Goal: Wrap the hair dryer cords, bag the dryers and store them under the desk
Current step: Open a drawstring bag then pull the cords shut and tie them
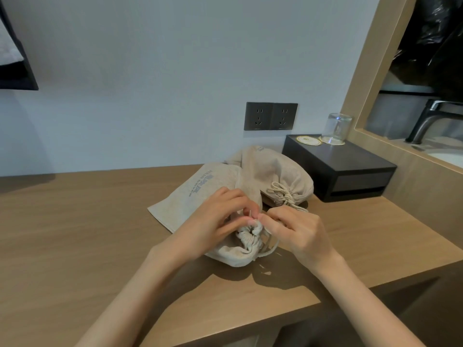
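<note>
Two beige cloth drawstring bags lie on the wooden desk (75, 234). The near bag (195, 194) has grey print and a gathered mouth facing me. My left hand (220, 219) and my right hand (298, 231) meet over that mouth, and both pinch its white drawstring (250, 237), which is bunched in loops there. The far bag (273, 171) lies behind, bulging, its mouth drawn closed with a tied cord (285, 196). No hair dryer is visible; the bags hide their contents.
A black box (338, 166) stands at the back right with two paper coasters and an upturned glass (337, 127) on top. A double wall socket (270, 116) is behind the bags. A wooden frame and faucet (431, 118) are at right. The desk's front edge runs below my wrists.
</note>
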`<state>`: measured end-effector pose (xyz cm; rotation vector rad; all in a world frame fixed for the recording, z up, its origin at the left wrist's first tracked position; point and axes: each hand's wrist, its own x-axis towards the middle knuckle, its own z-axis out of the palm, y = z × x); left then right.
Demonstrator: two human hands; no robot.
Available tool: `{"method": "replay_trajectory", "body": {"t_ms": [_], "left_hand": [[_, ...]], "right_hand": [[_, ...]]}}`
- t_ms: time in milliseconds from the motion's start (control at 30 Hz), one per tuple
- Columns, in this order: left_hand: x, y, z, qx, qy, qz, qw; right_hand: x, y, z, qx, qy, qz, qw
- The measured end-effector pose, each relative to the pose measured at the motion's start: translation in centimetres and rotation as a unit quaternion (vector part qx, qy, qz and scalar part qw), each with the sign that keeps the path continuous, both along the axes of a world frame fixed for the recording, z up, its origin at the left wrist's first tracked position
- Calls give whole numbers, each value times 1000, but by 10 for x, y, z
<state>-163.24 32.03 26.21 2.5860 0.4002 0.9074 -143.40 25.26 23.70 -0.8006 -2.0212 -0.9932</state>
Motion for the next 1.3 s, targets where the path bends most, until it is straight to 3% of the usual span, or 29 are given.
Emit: {"method": "replay_trajectory", "body": {"t_ms": [167, 267, 400, 467, 567, 633, 700, 900, 967, 1167, 1300], "left_hand": [[1, -1, -2, 55, -8, 63, 996], [-1, 7, -5, 157, 4, 145, 977], [-7, 20, -6, 266, 29, 241, 933], [-6, 15, -6, 231, 27, 227, 946], [-3, 4, -3, 19, -32, 152, 988], [-2, -2, 1, -155, -89, 105, 978], [-1, -3, 5, -232, -139, 97, 958], [0, -3, 7, -208, -233, 105, 944], [-1, -4, 5, -161, -205, 121, 958], [-7, 3, 2, -38, -64, 177, 981], [-12, 2, 6, -95, -22, 121, 988]], "right_hand": [[1, 1, 1, -36, 59, 5, 998], [-4, -2, 2, -91, 138, 24, 986], [-11, -5, -1, -174, 325, 53, 928], [-16, -3, -2, -213, 408, 61, 886], [-26, 1, -2, -243, 473, 53, 845], [-32, 2, -1, -272, 504, 49, 818], [-36, 2, 2, -307, 541, 66, 780], [-43, 3, 11, -349, 613, 126, 698], [-42, 3, 11, -361, 627, 135, 677], [-41, -1, 7, -373, 599, 118, 699], [-37, 0, 8, -380, 621, 106, 678]]}}
